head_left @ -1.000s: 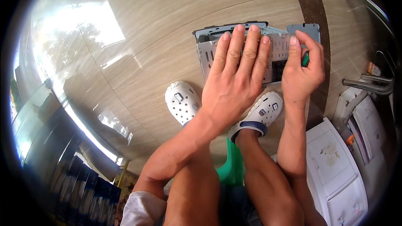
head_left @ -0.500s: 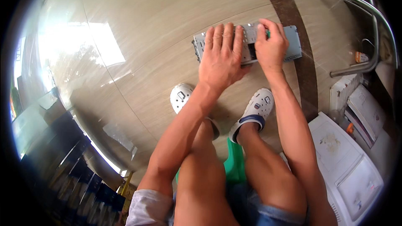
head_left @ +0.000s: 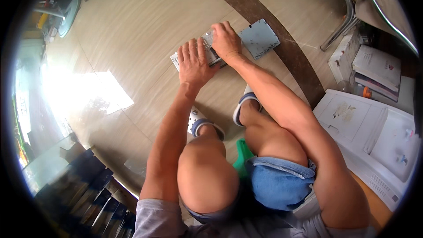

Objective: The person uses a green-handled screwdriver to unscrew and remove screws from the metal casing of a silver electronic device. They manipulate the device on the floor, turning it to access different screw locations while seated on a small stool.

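Observation:
My left hand (head_left: 194, 65) lies flat on a silvery metal housing (head_left: 208, 39) with holes in it, which rests on the floor. Its fingers are spread, and they cover much of the housing. Beside it, my right hand (head_left: 227, 42) bends over the housing's right part, fingers curled in. Whatever those fingers hold, if anything, is hidden. A flat blue-grey metal panel (head_left: 260, 39) lies just right of my right hand, over the edge of the dark floor band; whether it joins the housing cannot be seen.
My feet in white clogs (head_left: 196, 119) are on the tiles near the housing. Behind them shows a green plastic piece (head_left: 243, 156). At right stand a white appliance (head_left: 348, 119), stacked boxes (head_left: 376, 70) and a metal-framed chair (head_left: 346, 0). Dark blue boxes (head_left: 97, 185) line the lower left.
The view has turned, so the hands and housing appear farther left and tilted. More of the blue-grey panel shows. My left hand stays flat; the right hand's fingers look more curled.

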`<act>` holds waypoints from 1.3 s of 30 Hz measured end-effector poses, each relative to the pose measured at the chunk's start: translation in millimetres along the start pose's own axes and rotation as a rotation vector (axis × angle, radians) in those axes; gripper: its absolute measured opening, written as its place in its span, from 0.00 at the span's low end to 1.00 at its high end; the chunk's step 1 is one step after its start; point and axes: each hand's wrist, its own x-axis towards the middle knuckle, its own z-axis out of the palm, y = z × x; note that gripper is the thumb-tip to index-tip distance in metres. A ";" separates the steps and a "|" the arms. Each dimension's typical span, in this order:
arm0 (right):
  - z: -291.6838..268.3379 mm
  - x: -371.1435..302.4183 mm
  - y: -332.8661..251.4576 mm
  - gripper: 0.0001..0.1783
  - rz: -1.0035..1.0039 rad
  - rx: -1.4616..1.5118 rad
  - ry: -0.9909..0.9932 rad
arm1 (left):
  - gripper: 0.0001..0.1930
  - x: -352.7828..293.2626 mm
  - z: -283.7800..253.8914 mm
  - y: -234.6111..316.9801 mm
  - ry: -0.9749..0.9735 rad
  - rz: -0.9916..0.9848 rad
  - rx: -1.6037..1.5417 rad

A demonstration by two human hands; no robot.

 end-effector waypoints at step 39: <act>-58.1 3.7 58.2 0.12 0.302 0.245 0.044 | 0.56 2.5 -27.6 3.2 -0.110 -0.053 -0.025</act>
